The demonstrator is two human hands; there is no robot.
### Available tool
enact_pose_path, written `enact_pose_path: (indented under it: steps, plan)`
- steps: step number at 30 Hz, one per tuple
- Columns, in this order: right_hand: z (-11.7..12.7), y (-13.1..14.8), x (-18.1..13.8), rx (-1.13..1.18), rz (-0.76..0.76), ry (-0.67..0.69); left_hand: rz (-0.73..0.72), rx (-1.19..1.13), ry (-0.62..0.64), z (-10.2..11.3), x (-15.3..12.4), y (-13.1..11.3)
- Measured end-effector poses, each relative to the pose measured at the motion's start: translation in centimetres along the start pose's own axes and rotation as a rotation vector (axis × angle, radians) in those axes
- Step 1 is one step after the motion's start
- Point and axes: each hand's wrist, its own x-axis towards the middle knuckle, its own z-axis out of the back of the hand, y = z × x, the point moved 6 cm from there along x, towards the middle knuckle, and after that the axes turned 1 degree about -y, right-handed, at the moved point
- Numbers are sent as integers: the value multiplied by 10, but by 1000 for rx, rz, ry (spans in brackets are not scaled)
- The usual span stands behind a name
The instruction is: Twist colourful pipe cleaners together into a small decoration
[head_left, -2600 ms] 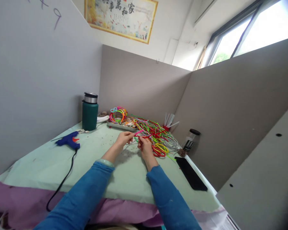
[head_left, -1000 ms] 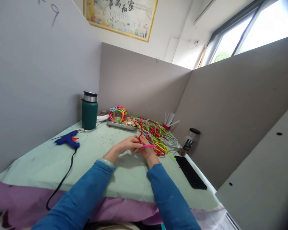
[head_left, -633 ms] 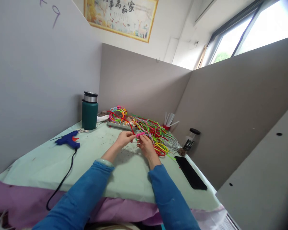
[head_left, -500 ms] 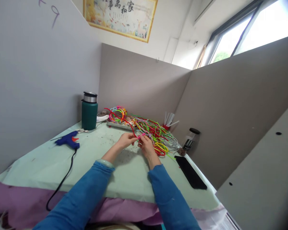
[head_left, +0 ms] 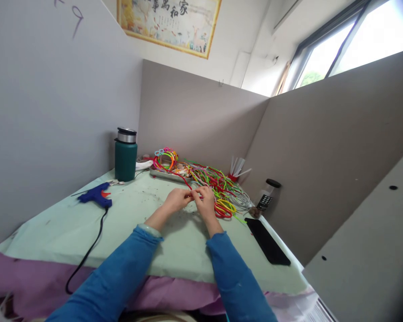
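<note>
Close together over the table (head_left: pixel 87 232), the left hand (head_left: pixel 175 200) and right hand (head_left: pixel 206 200) meet fingertip to fingertip, both pinched on a red pipe cleaner (head_left: pixel 184 183) whose free end trails back toward the tray (head_left: pixel 169 176). Held low and between the two hands, it probably bends more easily (the exact grip point is too small to make out). Just beyond the right hand lies a heap of cleaners (head_left: pixel 221 188), within easy reach. The tray, at the table's far edge, holds finished coloured hoops (head_left: pixel 164 157). A green flask (head_left: pixel 125 155) stands lidded to the left, a glue gun (head_left: pixel 96 197) near it, a phone (head_left: pixel 267 241) to the right.
</note>
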Motion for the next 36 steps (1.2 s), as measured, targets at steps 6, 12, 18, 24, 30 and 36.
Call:
enact_pose_path:
  steps: [6,12,18,24,30,36]
  plan:
    - [-7,-14,0,103,-71,55,8,28,30,-9,1,7]
    - [-6,-18,0,154,-146,55,59,90,104,-13,4,12]
    - [-3,-16,0,117,-158,29,36,133,129,-10,2,4]
    - [-3,-14,0,143,-152,12,34,130,92,-6,0,3]
    - [-3,-20,1,170,-170,-30,31,208,39,-2,-2,0]
    - [-2,-10,0,128,-119,-29,57,296,-8,3,-5,-5]
